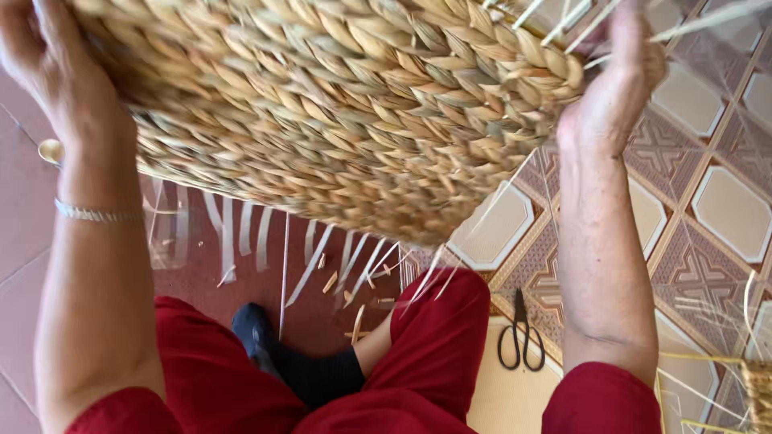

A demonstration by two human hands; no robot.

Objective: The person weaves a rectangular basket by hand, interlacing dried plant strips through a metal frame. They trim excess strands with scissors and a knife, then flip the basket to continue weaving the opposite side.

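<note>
— What's being held?

— A big woven basket (pixel 338 104) of braided straw-coloured fibre, lifted up close to the camera above the person's lap. It fills the top of the view and tilts down toward the right.

— And the hands?

— The left hand (pixel 48 64) is pressed against the basket's left side, fingers going up out of view, so I cannot tell how firmly it grips. A thin silver bracelet (pixel 96 214) sits on that wrist. The right hand (pixel 615 76) is against the basket's right edge, fingers curled around the rim among loose pale strands (pixel 563 20) that stick out there.

— What's underneath?

— Red trousers (pixel 434 354) and a foot in a black sock (pixel 265 337), on a red floor (pixel 24 201) scattered with white strips (pixel 233 233) and small straw offcuts (pixel 358 321). To the right the floor turns to patterned tiles (pixel 708 209), where black scissors (pixel 521 337) lie just beside the right knee. Another bit of woven work (pixel 757 394) shows at the lower right corner, with thin strands about it.
</note>
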